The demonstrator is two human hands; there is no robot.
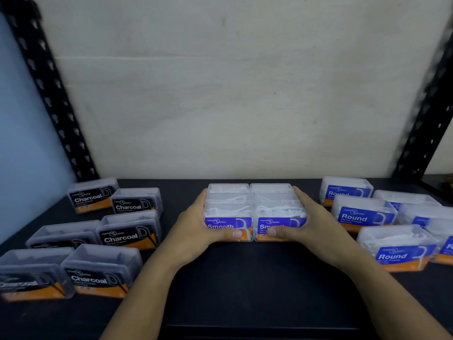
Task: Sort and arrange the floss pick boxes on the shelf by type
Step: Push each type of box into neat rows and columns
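Note:
A block of purple-labelled Smooth floss pick boxes [253,207] stands in two columns at the middle of the dark shelf [245,278], near the back wall. My left hand [196,231] grips the block's left side, with its thumb across the front label of the left column. My right hand [311,227] grips the right side, its thumb on the right column's front label. Several black Charcoal boxes [128,231] lie loosely grouped on the left. On the right, several blue Round boxes [362,215] are grouped at slightly different angles.
Black perforated shelf uprights rise at the back left [49,94] and back right [426,114]. A pale wall [245,94] closes the back. Bare dark shelf lies in front of the Smooth block, between my forearms.

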